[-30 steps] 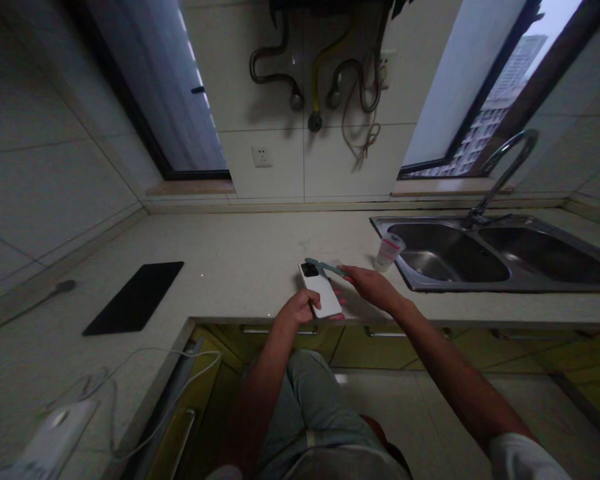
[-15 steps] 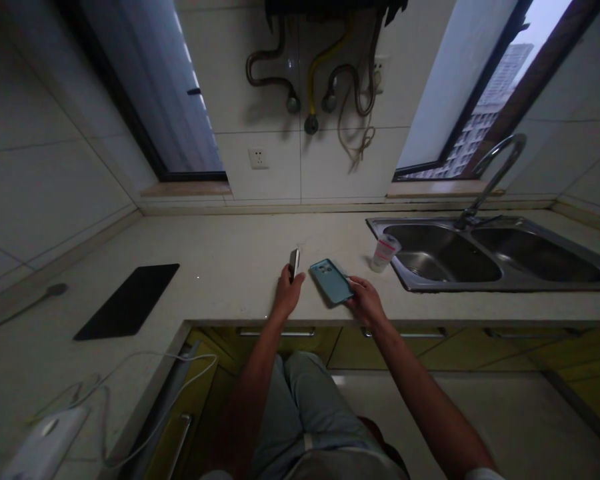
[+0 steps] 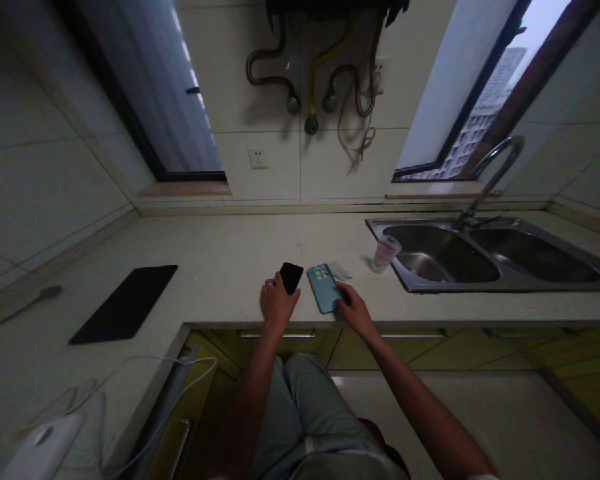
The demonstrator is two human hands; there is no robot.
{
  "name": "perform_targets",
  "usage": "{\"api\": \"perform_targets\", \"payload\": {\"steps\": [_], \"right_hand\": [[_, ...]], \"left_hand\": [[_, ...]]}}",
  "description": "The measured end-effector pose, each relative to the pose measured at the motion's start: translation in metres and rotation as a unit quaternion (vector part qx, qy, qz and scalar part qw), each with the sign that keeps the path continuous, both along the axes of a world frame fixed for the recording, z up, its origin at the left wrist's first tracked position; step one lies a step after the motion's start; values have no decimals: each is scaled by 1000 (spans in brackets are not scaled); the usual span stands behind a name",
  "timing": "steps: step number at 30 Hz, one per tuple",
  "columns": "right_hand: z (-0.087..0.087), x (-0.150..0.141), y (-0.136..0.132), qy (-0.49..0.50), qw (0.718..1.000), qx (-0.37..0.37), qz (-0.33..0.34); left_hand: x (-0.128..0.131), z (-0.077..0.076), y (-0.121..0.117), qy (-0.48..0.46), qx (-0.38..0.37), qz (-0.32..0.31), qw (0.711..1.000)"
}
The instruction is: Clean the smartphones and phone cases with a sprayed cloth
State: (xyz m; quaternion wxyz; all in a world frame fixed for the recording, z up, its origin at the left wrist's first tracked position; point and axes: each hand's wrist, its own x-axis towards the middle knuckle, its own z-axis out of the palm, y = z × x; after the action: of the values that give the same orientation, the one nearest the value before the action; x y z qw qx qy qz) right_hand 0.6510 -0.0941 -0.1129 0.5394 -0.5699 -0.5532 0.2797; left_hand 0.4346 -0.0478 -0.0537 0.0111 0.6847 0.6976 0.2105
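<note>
Both bare forearms reach forward, close together. The left hand (image 3: 276, 301) is curled, fingers closed in a grip; the right hand (image 3: 353, 308) lies flatter, fingertips pressing down.

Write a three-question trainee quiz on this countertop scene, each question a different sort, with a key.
1. True or false: the left hand holds the phone with its dark screen facing up.
2. Which thing does the right hand touch? A) the plastic cup B) the teal phone case C) the faucet
3. Fill in: the black mat lies on the countertop to the ____ of both hands.

Key: 1 true; 2 B; 3 left. The teal phone case lies flat on the countertop beside the phone, camera cutouts at its far end. The plastic cup stands near the sink.
</note>
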Motion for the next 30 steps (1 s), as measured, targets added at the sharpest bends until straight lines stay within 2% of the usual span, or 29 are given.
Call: {"api": "perform_targets", "payload": {"steps": [3,6,10,17,24,30], "right_hand": [[3,2,-6,-18,998,1,58],[5,9,-3,-22,997,-6,69],[9,23,9,-30,999,-4,29],[25,42,32,-76,996,17,-35],[25,37,53,-258,965,38,4],[31,48,47,-367,929,4,-47]], "left_hand": [[-1,-5,3,17,11,3,1000],[-2,-9,7,38,29,11,999],[-1,-13,8,71,40,38,996],[3,-12,4,91,20,47,995],[4,-11,4,88,7,42,995],[2,-12,4,88,19,44,995]]}}
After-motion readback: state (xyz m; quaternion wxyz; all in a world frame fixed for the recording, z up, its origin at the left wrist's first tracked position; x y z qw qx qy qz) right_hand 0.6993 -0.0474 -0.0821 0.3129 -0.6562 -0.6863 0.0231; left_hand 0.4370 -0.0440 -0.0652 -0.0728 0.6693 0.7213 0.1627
